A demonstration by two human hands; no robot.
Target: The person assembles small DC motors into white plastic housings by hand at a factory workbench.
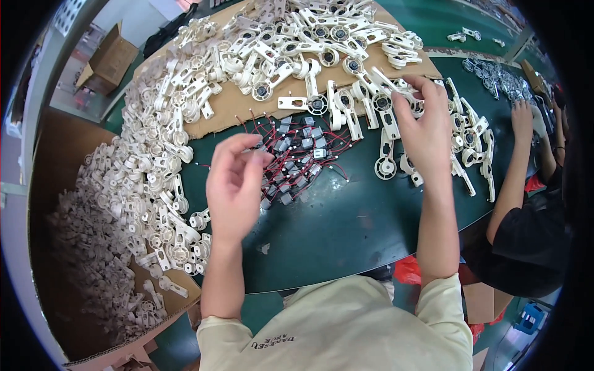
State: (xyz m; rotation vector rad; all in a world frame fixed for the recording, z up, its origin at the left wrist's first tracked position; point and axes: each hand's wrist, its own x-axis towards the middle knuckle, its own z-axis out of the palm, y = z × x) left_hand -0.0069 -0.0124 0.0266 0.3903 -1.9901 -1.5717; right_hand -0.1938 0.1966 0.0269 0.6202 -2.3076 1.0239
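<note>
My left hand [235,185] hovers at the left edge of a heap of small grey motors [307,143] with red and black wires. Its fingers curl loosely, with the thumb apart from them. My right hand [427,123] is over a cluster of off-white plastic arm-shaped parts with round ends. Thumb and forefinger stand apart beside one white plastic part [385,80]; whether they touch it is hard to tell. Another such part [385,162] lies on the green table [322,235] just left of my right wrist.
A large pile of white parts [179,80] covers cardboard [241,111] at the far side and spills into a cardboard box [52,247] on the left. At right, a co-worker's arm [513,167] reaches toward clear-looking pieces [495,74]. An open carton [108,62] stands far left.
</note>
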